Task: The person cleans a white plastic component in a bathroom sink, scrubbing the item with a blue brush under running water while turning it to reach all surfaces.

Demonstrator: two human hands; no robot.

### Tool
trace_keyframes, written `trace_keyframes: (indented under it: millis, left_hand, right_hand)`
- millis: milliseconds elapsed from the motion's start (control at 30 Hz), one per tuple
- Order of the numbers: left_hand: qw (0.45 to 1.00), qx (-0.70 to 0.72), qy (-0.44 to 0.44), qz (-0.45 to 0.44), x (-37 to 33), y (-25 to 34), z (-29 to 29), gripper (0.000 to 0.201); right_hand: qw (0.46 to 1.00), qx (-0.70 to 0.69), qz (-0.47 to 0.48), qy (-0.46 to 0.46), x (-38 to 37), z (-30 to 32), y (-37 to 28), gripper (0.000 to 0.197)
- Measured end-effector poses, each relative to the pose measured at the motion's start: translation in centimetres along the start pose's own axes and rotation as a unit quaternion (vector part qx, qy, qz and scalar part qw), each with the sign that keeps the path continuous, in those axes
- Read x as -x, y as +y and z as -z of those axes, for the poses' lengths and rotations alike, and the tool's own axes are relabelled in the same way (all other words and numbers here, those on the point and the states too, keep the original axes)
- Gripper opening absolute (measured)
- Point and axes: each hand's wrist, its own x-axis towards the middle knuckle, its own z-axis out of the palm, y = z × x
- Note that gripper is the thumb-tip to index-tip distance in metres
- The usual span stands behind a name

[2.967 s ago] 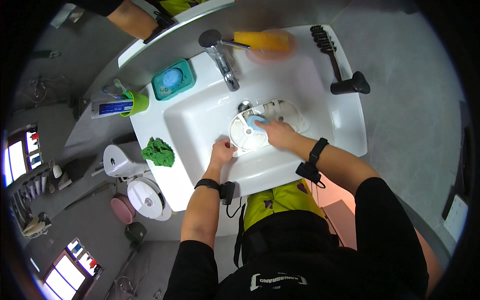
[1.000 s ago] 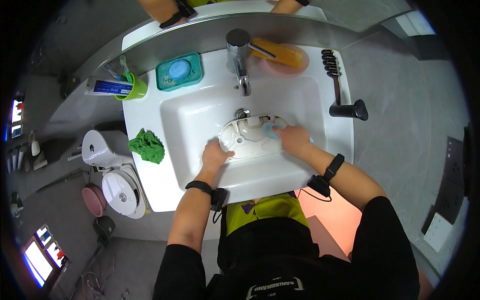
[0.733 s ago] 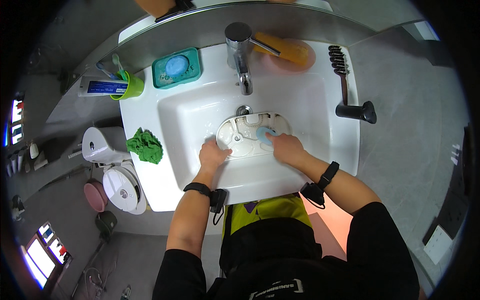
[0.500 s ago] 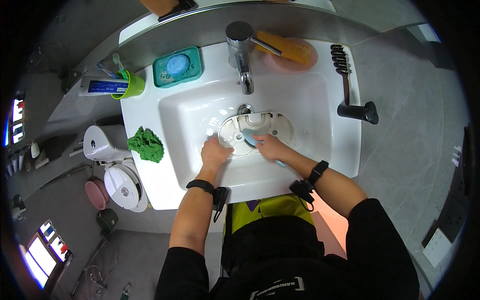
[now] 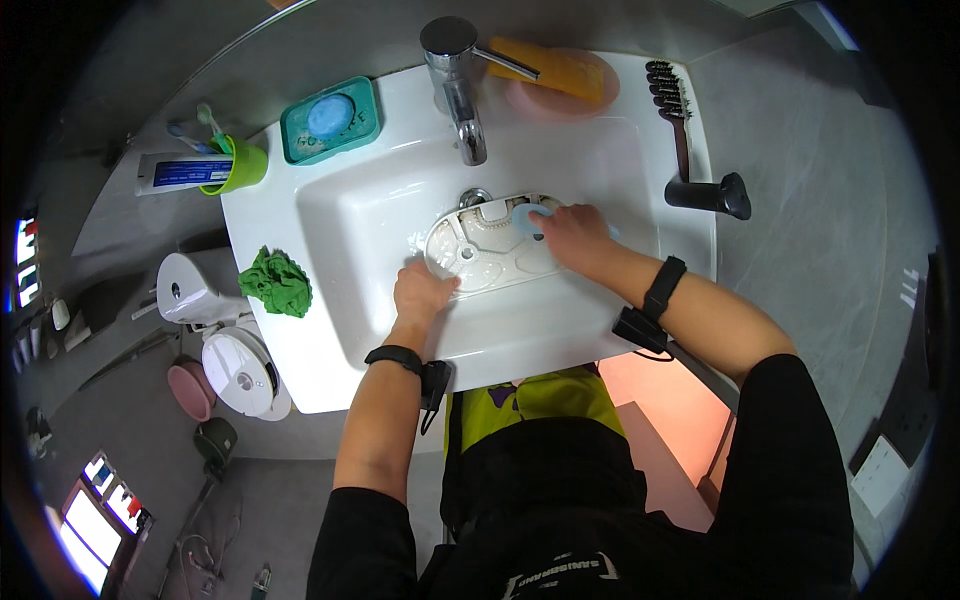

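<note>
A person stands at a white rectangular washbasin (image 5: 330, 230), both forearms reaching down into the bowl. Lying in the bowl, just below the drain, is a flat, white, rounded plastic plate with moulded ribs and holes (image 5: 487, 252). The left hand (image 5: 424, 292) grips the plate's near left edge, fingers curled over the rim and thumb on top, steadying it. The right hand (image 5: 570, 232) is closed around a small light-blue sponge (image 5: 526, 218), pressing it flat against the plate's upper right part; only a bit of the sponge shows past the fingertips. Each wrist carries a black band with a small black box hanging from it.

A chrome single-lever tap (image 5: 458, 80) rises at the back of the basin, its spout over the drain. To the left of it sits a teal soap dish with a round blue soap (image 5: 330, 118), and further left a green cup holding toothbrushes (image 5: 235, 160), with a white and blue toothpaste tube (image 5: 175, 172) lying against it. Behind the tap on the right, an orange bar rests on a pink dish (image 5: 560, 72). A black hairbrush (image 5: 672, 100) lies along the right ledge, near a black cylinder (image 5: 712, 194). A crumpled green cloth (image 5: 276, 282) sits on the left ledge.
</note>
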Motion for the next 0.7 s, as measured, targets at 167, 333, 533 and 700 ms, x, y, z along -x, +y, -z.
trace_keyframes:
  millis: [167, 333, 533, 700]
  left_hand:
    - [1.0, -0.004, 0.013, -0.015, 0.2, 0.2, 0.2, 0.052]
    - [1.0, -0.002, 0.02, -0.021, 0.2, 1.0, 0.7, 0.053]
    - [0.997, 0.016, 0.061, -0.034, 0.6, -0.1, -0.6, 0.054]
    - [0.997, 0.021, 0.072, -0.027, 1.4, -1.0, -0.1, 0.057]
  right_hand:
    - [0.992, -0.108, -0.021, -0.056, 1.4, -3.9, -0.8, 0.034]
    - [0.925, -0.366, -0.068, -0.082, -0.3, -6.1, -3.5, 0.043]
    - [0.877, -0.458, -0.129, -0.06, 0.4, -6.6, -4.4, 0.041]
    - [0.983, -0.172, -0.059, -0.023, 3.7, -1.5, -0.8, 0.04]
